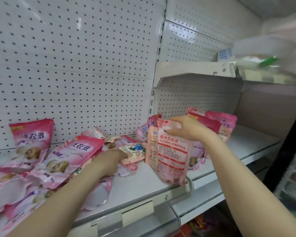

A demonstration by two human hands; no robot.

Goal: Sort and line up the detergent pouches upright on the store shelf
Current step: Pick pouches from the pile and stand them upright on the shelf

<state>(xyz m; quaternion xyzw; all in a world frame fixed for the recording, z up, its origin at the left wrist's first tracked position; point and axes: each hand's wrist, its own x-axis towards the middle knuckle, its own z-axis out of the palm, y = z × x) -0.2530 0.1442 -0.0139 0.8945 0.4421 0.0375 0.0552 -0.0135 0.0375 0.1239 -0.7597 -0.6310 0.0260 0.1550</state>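
Our right hand (189,130) grips the top edge of a pink pouch (173,151) printed 香水洗衣液, standing upright near the front of the white shelf (140,183), with more pink pouches (222,124) upright just behind it. Our left hand (108,161) lies on the tumbled heap (41,177), fingertips (125,155) touching a floral pouch (135,150); we cannot tell whether it grips. Beside it a flat pouch (75,156) reads 洗衣液.

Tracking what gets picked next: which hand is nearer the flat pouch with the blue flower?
Left. The left hand touches the blue-flower pouch at its left edge; the right hand is off to its right, gripping the top of an upright pouch.
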